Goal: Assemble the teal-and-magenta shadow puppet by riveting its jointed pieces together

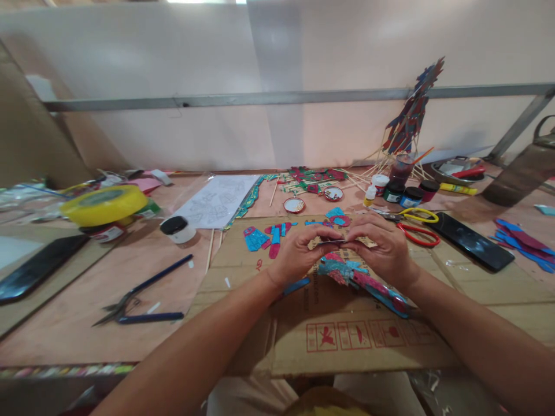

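Observation:
Between them, my left hand (pixel 301 251) and my right hand (pixel 381 245) pinch a small, thin flat piece (pixel 332 242), seen nearly edge-on. Its kind is too small to make out. Fingertips of both hands are closed on it, close together over the cardboard sheet (pixel 295 346). Just below the hands lies a blue and pink painted cut-out figure (pixel 342 268), with a long blue and pink strip (pixel 381 294) reaching toward my right wrist. Beyond my left hand are several more painted pieces, among them a blue one (pixel 255 238) and a ring-like one (pixel 338 219).
Blue-handled pliers (pixel 150 315) lie open at left, near a white jar (pixel 177 230) and yellow tape (pixel 104 205). Right of my hands are scissors (pixel 418 225), a phone (pixel 472 241) and paint jars (pixel 410 196). Bead lids (pixel 294 205) and a line drawing (pixel 217 202) sit behind.

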`<state>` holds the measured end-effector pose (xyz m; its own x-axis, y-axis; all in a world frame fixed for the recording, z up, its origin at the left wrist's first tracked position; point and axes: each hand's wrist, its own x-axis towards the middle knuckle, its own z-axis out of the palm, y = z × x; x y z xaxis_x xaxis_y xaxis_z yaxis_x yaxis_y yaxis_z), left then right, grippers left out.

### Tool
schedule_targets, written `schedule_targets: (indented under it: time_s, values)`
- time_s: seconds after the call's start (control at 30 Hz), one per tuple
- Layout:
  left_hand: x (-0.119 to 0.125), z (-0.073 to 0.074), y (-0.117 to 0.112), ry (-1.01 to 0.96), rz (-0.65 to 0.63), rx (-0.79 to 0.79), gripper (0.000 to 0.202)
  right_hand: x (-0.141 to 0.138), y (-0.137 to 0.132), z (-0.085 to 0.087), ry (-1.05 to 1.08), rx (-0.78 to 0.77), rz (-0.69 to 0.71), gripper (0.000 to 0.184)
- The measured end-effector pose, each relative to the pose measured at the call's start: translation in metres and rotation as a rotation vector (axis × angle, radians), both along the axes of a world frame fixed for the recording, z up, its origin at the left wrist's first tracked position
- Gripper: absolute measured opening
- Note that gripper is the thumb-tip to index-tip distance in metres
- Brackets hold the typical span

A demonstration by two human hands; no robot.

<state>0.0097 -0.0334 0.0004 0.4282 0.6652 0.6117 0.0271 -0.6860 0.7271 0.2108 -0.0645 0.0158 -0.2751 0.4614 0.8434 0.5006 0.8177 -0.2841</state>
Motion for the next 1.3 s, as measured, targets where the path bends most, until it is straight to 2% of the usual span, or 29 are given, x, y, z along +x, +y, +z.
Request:
schedule_targets:
  time_s: [0.43,0.73,1.3]
  values:
    - [-0.0051,0.0015,0.0049,0.024,-0.073,0.192,0.013,-0.0020,0.0008,0.0016,0.044,-0.097,-0.019,0.013]
    - [-0.0088,0.0053,0.0028,0.075,-0.034,0.334,0.014,-0.0024,-0.0012,0.0018,0.020,-0.032,-0.044,0.008]
    - [-0.0065,0.0037,0.0017,0.053,-0.031,0.366,0.013,-0.0010,-0.0035,0.0020,0.027,0.052,-0.053,0.013]
